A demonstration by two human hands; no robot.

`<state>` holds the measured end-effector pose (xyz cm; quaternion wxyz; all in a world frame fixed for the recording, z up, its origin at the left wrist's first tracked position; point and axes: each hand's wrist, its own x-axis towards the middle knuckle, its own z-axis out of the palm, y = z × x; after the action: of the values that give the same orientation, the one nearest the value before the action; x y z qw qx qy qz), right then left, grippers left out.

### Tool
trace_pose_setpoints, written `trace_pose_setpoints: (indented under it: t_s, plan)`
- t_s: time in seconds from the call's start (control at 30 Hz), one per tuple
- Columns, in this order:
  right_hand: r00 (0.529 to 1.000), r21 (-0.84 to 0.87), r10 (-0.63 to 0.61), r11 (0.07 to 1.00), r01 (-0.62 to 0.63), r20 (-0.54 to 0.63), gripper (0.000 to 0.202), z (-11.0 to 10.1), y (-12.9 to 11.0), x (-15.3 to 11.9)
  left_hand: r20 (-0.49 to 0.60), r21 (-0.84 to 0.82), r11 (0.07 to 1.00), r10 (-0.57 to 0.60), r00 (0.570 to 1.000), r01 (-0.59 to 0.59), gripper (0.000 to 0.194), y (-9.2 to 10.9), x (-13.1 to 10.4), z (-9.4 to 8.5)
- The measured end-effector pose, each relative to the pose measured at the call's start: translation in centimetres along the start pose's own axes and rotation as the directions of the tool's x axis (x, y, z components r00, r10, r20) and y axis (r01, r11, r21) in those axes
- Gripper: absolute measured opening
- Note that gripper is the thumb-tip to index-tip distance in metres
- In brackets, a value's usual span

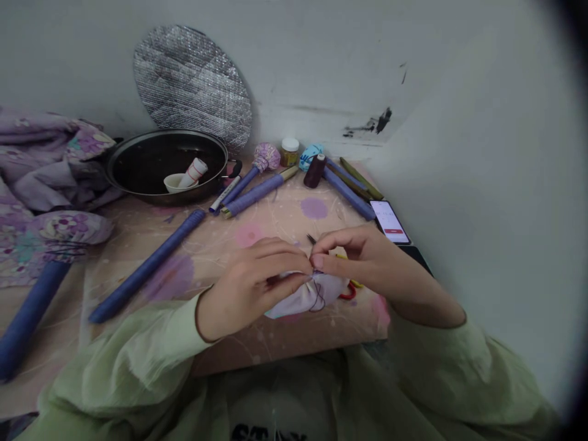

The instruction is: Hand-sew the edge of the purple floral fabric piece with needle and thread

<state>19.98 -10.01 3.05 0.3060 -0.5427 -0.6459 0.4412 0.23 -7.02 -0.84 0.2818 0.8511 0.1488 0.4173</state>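
Note:
A small gathered piece of pale lilac cloth (328,288) lies under my fingers near the table's front edge, with dark thread looped over it. My left hand (257,278) is closed, its thumb and fingers pinching the top of this cloth. Right against those fingertips, the thumb and forefinger of my right hand (361,254) are pressed together; what they pinch is too small to make out. Partly hidden beneath the right hand is a pair of scissors (349,290) with red and yellow handles, its dark tip pointing away from me.
A black pan (126,187) holding a white cup (173,182) stands at the back left, beside bunched floral cloth (27,147). Several blue-wrapped sticks (149,266), a dark thread spool (315,173), a jar (290,152) and a phone (390,222) surround the work area. A wall rises behind.

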Motion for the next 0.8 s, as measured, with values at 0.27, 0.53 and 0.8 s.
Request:
trace_pose_setpoints:
  t_s: [0.27,0.53,0.8]
  plan:
    - [0.996,0.237,0.029,0.972,-0.007,-0.09,0.015,1.5,0.1,0.5,0.038,-0.082,0.98,-0.176,0.984,0.179,0.003,-0.2,0.4,-0.3]
    - [0.981,0.297,0.066,0.955,-0.009,-0.184,0.017,1.5,0.3,1.6,0.109,-0.153,0.96,-0.221,0.969,0.236,0.001,-0.3,0.5,-0.5]
    - [0.912,0.533,0.197,0.846,0.027,-0.36,0.023,-4.4,4.5,6.6,0.206,-0.264,0.911,-0.269,0.941,0.318,0.002,0.3,0.2,-0.4]
